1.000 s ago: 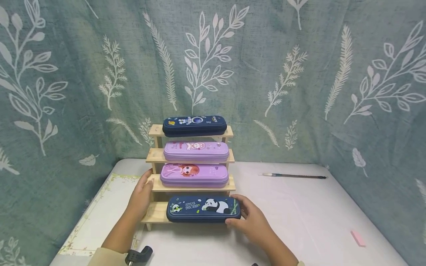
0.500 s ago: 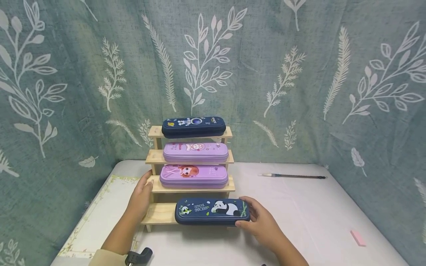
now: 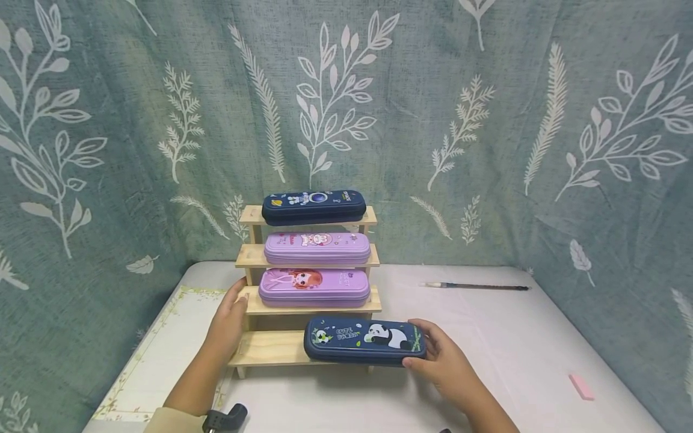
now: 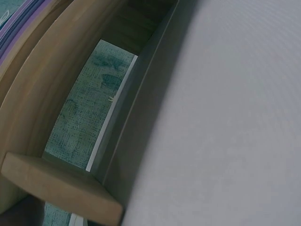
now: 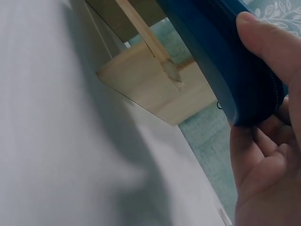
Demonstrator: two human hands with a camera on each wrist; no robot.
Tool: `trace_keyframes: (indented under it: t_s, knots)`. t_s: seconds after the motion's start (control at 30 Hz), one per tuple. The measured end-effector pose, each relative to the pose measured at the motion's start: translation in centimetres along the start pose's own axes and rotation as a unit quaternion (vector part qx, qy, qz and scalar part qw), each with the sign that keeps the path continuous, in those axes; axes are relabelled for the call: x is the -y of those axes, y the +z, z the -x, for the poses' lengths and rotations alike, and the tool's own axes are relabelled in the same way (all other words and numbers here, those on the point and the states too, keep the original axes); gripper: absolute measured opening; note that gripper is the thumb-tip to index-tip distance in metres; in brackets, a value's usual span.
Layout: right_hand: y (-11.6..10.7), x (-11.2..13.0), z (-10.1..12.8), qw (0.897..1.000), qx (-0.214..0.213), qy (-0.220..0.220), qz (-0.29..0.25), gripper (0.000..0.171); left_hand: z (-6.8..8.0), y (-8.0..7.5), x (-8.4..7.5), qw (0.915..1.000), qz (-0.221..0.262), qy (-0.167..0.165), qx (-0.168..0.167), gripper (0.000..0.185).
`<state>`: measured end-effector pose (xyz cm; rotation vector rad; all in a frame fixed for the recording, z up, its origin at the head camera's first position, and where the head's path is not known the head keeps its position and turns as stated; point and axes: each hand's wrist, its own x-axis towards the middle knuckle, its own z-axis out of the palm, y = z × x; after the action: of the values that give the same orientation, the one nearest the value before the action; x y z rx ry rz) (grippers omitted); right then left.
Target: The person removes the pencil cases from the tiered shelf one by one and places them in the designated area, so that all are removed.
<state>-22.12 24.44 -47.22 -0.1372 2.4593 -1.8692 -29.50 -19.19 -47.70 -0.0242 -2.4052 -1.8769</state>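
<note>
My right hand (image 3: pixel 445 362) grips the right end of a dark blue panda pencil case (image 3: pixel 346 356), thumb on the near side. The case slants slightly, its left part over the lowest step of a wooden tiered stand (image 3: pixel 271 349) and its right end out past it. In the right wrist view, the fingers and thumb clasp the blue case's end (image 5: pixel 221 61). My left hand (image 3: pixel 224 328) holds the stand's left side by the second step from the bottom. Above sit two purple pencil cases, one with a girl (image 3: pixel 314 294), one with a rabbit (image 3: pixel 316 255), and a navy astronaut case (image 3: pixel 314 213) on top.
To the right of the stand, a paintbrush (image 3: pixel 476 286) lies at the back of the white table (image 3: pixel 487 337). A pink eraser (image 3: pixel 581 386) is near the right edge. A leaf-bordered sheet (image 3: pixel 157 355) lies at left, and leaf-patterned curtains (image 3: pixel 379 150) surround the table.
The panda pencil case has slid right with my right hand along the lowest step, and its right end now tilts slightly toward me. My left hand stays at the stand.
</note>
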Motion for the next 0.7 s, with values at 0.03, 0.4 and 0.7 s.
trace_keyframes:
  t_s: [0.03, 0.4, 0.7]
  knots:
    - [-0.2, 0.0, 0.1, 1.0, -0.001, 0.002, 0.001, 0.086, 0.0, 0.0, 0.0, 1.0, 0.001, 0.001, 0.001, 0.055]
    - [-2.0, -0.2, 0.8, 1.0, 0.001, -0.003, -0.005, 0.087, 0.0, 0.0, -0.1, 1.0, 0.004, 0.004, 0.003, 0.056]
    - [-3.0, -0.7, 1.2, 1.0, 0.004, 0.003, 0.005, 0.089, -0.1, 0.0, 0.2, 0.9999, 0.011, 0.006, 0.005, 0.056]
